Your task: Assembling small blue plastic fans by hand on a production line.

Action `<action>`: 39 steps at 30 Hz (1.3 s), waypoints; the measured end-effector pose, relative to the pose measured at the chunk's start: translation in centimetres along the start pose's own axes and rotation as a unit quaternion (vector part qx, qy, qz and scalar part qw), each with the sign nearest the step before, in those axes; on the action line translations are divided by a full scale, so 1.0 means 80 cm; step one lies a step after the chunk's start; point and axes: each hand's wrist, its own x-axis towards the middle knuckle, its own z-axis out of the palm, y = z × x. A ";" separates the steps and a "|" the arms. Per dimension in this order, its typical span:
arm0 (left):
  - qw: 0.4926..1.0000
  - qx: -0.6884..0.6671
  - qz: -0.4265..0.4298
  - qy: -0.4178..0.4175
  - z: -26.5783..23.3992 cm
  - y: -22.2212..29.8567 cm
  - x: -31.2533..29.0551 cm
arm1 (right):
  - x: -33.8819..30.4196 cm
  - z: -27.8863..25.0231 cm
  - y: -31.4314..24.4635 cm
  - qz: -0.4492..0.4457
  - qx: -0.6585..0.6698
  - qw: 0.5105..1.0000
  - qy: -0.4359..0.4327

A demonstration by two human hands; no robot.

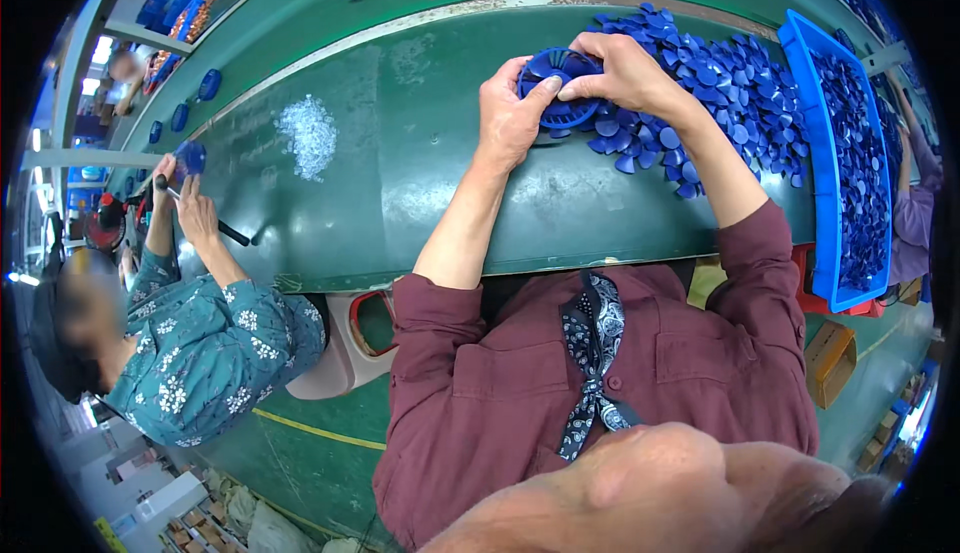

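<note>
The left hand (510,118) and right hand (622,71) pinch a round blue plastic slatted cage (570,115), probably seating its dark-blue curved blades (570,65), which next calls for even thumb pressure.

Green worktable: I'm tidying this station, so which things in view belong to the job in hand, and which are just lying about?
Likely part of the job:
Blue round cage, held in left hand and right hand
Loose blue pieces nearby
Blue tray of similar pieces

Apparently just lying about:
Heap of clear pieces, untouched, use unclear
Cardboard box, lower right
</note>
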 end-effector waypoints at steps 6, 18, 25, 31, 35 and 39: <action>0.997 -0.024 0.029 0.072 -0.018 -0.020 0.016 | 0.041 0.016 0.034 0.018 0.025 0.999 -0.021; 0.960 0.267 0.002 0.083 -0.044 -0.046 0.021 | 0.045 0.003 0.036 -0.016 -0.163 0.986 0.041; 0.965 0.230 0.018 0.123 -0.028 -0.040 0.022 | -0.057 0.117 -0.020 -0.137 -0.260 0.954 0.061; 0.982 0.168 0.005 0.086 -0.010 0.008 0.024 | -0.071 0.136 -0.008 -0.186 -0.194 0.953 0.137; 0.885 0.448 0.108 0.062 -0.052 0.038 0.094 | -0.068 0.133 -0.008 -0.216 -0.117 0.965 0.097; 0.740 0.621 0.213 0.144 -0.130 0.012 0.219 | -0.067 0.130 -0.011 -0.211 -0.103 0.968 0.091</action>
